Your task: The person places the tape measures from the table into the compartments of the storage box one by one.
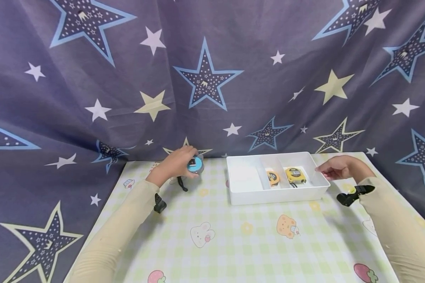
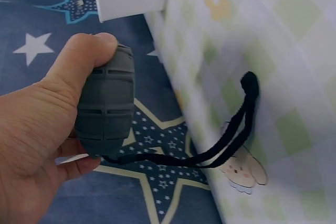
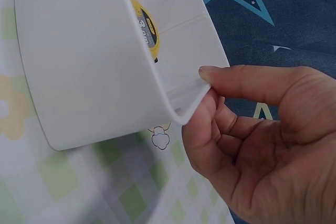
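My left hand (image 1: 178,161) grips a blue tape measure (image 1: 196,165), thumb on one side and fingers on the other. In the left wrist view its dark grey ribbed edge (image 2: 107,100) faces the camera, and a black wrist strap (image 2: 231,140) trails from its lower end. My right hand (image 1: 340,167) pinches the right end rim of a white divided box (image 1: 276,197) between thumb and fingers. Inside that box, a yellow tape measure (image 1: 296,175) lies in the right compartment and an orange-yellow one (image 1: 273,178) in the middle compartment, partly hidden by a divider.
A checked tablecloth (image 1: 226,247) with cartoon prints covers the table. Behind the table hangs a dark blue star-patterned curtain (image 1: 255,98), close to the box's back side. Each wrist carries a black camera mount (image 1: 159,203). The box's left compartment (image 1: 244,175) shows bare white floor.
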`<action>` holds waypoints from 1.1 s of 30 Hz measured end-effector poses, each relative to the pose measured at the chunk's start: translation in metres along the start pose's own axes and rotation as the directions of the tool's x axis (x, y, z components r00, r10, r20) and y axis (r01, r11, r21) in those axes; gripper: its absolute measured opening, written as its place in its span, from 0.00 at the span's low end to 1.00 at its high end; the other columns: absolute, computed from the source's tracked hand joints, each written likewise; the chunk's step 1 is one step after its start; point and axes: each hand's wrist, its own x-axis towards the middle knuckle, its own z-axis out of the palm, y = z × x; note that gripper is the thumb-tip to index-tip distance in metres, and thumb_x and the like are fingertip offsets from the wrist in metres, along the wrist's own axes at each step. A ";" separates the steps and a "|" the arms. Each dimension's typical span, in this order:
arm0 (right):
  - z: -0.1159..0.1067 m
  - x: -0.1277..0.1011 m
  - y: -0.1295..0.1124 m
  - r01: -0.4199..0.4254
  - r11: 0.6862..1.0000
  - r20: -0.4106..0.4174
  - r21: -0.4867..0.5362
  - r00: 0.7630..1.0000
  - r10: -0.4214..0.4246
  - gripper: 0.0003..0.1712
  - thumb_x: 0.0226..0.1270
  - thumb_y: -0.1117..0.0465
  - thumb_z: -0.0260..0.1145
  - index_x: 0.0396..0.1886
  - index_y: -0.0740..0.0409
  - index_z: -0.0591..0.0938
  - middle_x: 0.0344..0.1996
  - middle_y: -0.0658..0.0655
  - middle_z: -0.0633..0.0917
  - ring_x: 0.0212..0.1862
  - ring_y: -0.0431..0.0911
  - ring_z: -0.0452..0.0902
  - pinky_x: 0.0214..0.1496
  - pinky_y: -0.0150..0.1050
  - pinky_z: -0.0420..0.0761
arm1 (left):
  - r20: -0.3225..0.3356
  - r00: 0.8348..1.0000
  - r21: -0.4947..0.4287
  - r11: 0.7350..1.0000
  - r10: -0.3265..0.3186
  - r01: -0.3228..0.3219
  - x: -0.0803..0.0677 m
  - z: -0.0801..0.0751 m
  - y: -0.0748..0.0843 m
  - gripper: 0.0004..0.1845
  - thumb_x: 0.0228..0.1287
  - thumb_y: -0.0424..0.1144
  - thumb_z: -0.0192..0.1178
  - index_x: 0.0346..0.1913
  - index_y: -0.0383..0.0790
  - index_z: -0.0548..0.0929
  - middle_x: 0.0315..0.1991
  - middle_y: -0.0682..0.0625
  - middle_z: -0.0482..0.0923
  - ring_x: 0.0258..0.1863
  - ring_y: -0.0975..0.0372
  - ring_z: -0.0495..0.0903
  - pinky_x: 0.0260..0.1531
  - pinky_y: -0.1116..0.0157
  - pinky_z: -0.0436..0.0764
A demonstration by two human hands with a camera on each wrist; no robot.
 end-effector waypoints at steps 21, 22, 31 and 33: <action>0.003 -0.002 0.001 0.005 1.000 -0.009 0.007 1.000 -0.005 0.14 0.74 0.61 0.60 0.26 0.52 0.84 0.23 0.44 0.82 0.28 0.32 0.79 0.38 0.24 0.82 | 0.010 0.998 0.003 0.998 0.068 -0.068 0.011 -0.038 0.033 0.35 0.45 0.49 0.81 0.54 0.38 0.78 0.48 0.46 0.79 0.46 0.54 0.75 0.49 0.57 0.80; 0.003 -0.002 0.001 0.005 1.000 -0.009 0.008 1.000 -0.005 0.14 0.74 0.61 0.60 0.26 0.52 0.84 0.23 0.44 0.82 0.28 0.32 0.79 0.38 0.25 0.82 | 0.015 0.997 0.003 0.998 0.069 -0.069 0.011 -0.040 0.035 0.35 0.45 0.49 0.81 0.54 0.38 0.78 0.47 0.46 0.79 0.46 0.54 0.75 0.49 0.57 0.80; 0.001 0.000 0.001 -0.001 1.000 -0.007 0.012 1.000 0.001 0.15 0.76 0.61 0.59 0.26 0.52 0.83 0.24 0.45 0.82 0.29 0.32 0.78 0.38 0.24 0.82 | 0.065 0.996 0.002 0.998 0.055 -0.055 0.018 -0.062 0.053 0.33 0.48 0.50 0.80 0.54 0.39 0.77 0.48 0.47 0.79 0.46 0.55 0.74 0.48 0.57 0.79; 0.000 0.000 0.000 -0.004 1.000 -0.008 0.011 1.000 0.004 0.15 0.76 0.61 0.59 0.27 0.52 0.83 0.24 0.45 0.82 0.29 0.32 0.78 0.39 0.25 0.82 | 0.068 0.996 0.001 0.999 0.053 -0.053 0.020 -0.067 0.056 0.33 0.48 0.50 0.80 0.54 0.39 0.77 0.48 0.47 0.79 0.46 0.55 0.74 0.48 0.58 0.79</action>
